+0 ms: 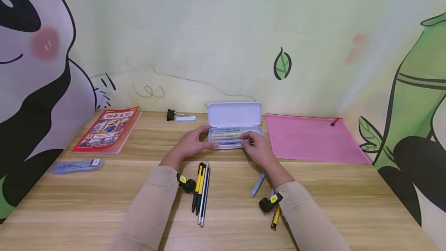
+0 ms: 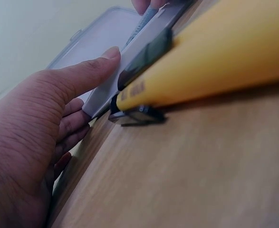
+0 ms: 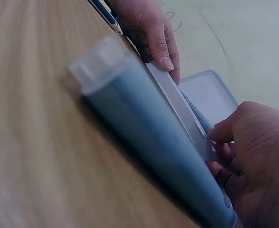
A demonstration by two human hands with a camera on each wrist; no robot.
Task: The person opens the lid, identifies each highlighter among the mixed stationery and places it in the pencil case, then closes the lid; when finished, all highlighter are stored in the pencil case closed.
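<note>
The open white plastic pencil case (image 1: pixel 234 127) is seen mid-bench (image 1: pixel 104 204), flanked: left hand (image 1: pixel 191 145) fingers laid fairly straight against its left end, right hand (image 1: pixel 257 148) fingers curled at its front edge.

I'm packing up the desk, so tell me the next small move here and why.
Probably let go with the right hand and pick up the blue pen beside it: the pencil case stands open, the left hand steadies it, and pens lie loose on the table.
</note>
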